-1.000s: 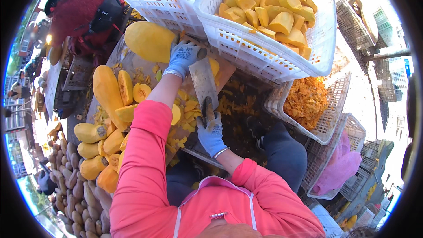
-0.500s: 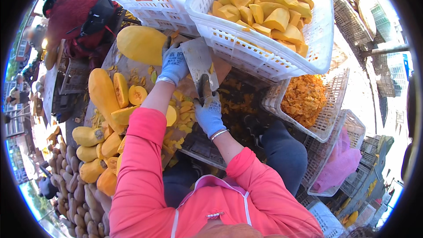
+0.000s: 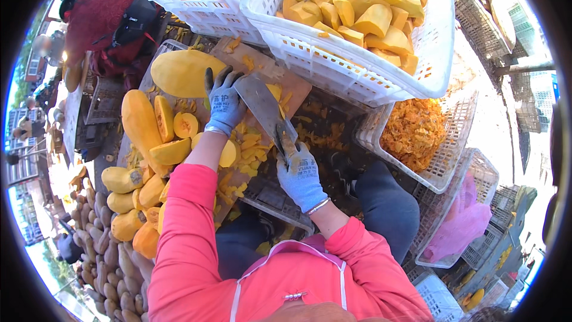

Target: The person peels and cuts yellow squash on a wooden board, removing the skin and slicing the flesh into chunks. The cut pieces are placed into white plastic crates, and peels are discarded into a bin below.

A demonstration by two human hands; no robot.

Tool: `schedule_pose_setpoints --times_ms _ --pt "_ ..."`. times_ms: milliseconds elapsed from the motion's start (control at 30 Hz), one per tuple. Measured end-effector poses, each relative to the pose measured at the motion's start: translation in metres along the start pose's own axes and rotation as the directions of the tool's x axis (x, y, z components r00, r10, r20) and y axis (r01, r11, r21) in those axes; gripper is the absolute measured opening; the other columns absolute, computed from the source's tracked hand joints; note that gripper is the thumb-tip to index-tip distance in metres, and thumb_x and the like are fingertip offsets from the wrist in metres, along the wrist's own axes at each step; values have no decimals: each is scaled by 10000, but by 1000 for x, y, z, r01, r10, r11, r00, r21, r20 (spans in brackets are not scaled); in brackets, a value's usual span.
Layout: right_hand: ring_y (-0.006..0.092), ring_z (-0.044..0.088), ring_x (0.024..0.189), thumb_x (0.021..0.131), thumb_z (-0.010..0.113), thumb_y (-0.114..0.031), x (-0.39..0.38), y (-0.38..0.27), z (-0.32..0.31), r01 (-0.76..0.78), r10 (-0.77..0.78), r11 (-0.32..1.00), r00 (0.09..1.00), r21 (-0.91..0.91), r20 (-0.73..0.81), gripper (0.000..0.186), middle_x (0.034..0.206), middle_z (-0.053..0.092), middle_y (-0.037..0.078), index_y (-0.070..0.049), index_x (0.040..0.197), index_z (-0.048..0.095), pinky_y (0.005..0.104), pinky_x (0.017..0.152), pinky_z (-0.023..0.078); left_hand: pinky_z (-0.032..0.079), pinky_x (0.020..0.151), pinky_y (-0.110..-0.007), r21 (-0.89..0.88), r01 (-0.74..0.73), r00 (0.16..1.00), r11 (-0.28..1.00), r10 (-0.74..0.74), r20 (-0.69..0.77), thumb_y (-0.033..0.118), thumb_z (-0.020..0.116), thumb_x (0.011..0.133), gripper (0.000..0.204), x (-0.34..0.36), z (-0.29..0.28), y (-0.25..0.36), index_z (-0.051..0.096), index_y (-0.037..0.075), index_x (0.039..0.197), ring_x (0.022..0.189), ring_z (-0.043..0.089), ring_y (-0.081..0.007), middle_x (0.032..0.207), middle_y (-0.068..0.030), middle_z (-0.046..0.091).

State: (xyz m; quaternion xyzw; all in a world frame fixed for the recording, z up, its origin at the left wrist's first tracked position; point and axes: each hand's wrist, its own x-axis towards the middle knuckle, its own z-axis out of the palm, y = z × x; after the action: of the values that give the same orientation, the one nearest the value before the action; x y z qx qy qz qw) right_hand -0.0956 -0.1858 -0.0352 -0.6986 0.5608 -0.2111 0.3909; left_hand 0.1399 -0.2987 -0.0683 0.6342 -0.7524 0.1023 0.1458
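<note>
My right hand (image 3: 300,173), in a blue and white glove with dark fingers, grips the handle of a broad cleaver (image 3: 260,99). The blade slants up and left over the wooden cutting board (image 3: 296,88). My left hand (image 3: 225,102), gloved alike, is just left of the blade with its fingers apart, and nothing shows in them. Past its fingertips lies a large peeled pumpkin (image 3: 185,73). A yellow-orange pumpkin piece (image 3: 275,91) shows on the board, partly hidden behind the blade. Left of my left forearm are a long pumpkin (image 3: 140,124) and cut halves (image 3: 185,125).
Beyond the board stands a white crate (image 3: 351,77) of pumpkin chunks, with another crate (image 3: 205,9) beside it. A crate (image 3: 444,170) of orange pulp (image 3: 414,134) is at right. Peelings (image 3: 247,155) lie near my left wrist. A person in dark red (image 3: 107,24) is at far left.
My left hand has drawn left, away from the blade, and its fingers have spread. The cleaver and my right hand have shifted slightly nearer, the blade now seen more edge-on.
</note>
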Motion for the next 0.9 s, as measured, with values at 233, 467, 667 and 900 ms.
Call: schedule_pose_setpoints --times_ms 233,467,667,900 --pt "426 637 937 858 636 -101 4 -13 -7 -20 35 991 993 -134 115 663 1131 569 299 -88 1488 432 473 809 537 186 1194 -543 96 68 997 993 -72 36 289 636 848 303 -15 5 3 702 161 1115 1297 479 -290 1239 -56 619" --pt "433 642 939 897 591 -154 48 8 -13 -54 61 988 997 -148 42 579 1096 602 308 -35 1448 459 480 820 536 154 1182 -583 -59 55 998 997 -56 -22 291 615 882 275 -7 -4 9 713 222 1131 1269 500 -317 1208 -60 647" --pt "454 635 921 904 553 -201 20 8 -90 -95 112 992 967 -81 231 536 971 638 314 7 1393 483 495 833 504 136 1189 -582 -76 133 991 988 -134 -7 278 633 881 232 -18 -13 21 713 250 1097 1265 502 -308 1197 -44 643" --pt "447 650 889 905 564 -178 -5 6 -132 70 -10 987 928 -147 373 558 947 637 318 13 1417 453 496 810 522 242 1147 -560 -116 176 983 977 -182 -37 297 709 816 204 -41 -35 36 665 119 905 1065 565 -327 1007 -96 629"
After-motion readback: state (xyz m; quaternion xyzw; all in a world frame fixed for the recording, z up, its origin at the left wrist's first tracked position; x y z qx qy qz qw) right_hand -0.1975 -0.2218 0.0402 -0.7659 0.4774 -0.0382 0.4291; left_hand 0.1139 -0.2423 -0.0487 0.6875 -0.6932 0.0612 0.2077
